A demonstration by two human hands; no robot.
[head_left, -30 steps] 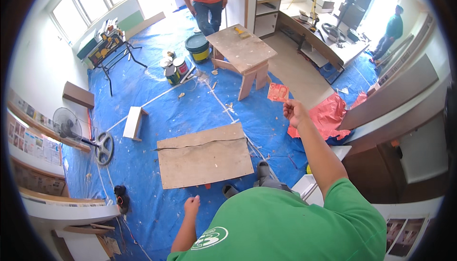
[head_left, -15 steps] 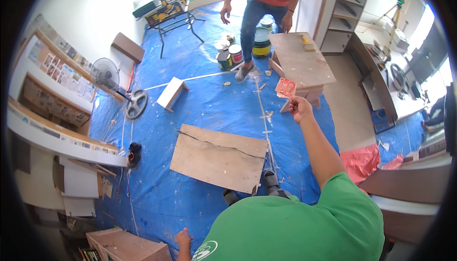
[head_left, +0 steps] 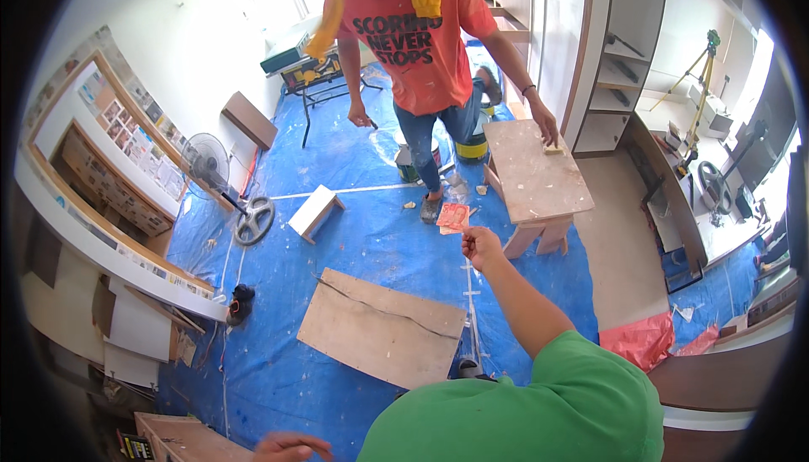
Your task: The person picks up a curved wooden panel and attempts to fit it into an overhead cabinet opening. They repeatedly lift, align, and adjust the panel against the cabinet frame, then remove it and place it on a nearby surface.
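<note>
Stretched out ahead of me, my right hand (head_left: 481, 248) pinches a red banknote (head_left: 453, 217) at its edge. The note is held up over the blue floor sheet, just left of a low plywood bench (head_left: 535, 180). My left hand (head_left: 292, 447) is low at the bottom edge, partly cut off, its visible fingers stretched out and nothing seen in them. Facing me, another person in a red shirt (head_left: 413, 66) leans forward, with one hand on a brush (head_left: 553, 150) on the bench. Their other hand hangs down, apart from the banknote.
A plywood board (head_left: 379, 327) lies before me with a dark cord across it. Around stand a small white stool (head_left: 313, 211), a pedestal fan (head_left: 206, 159), paint buckets (head_left: 472, 149) and a power tool on a folding stand (head_left: 308, 74). Red plastic sheeting (head_left: 639, 341) lies at right.
The other person has come closer and put a hand to the brush on the bench. My right hand with the banknote has shifted left and lower in the view.
</note>
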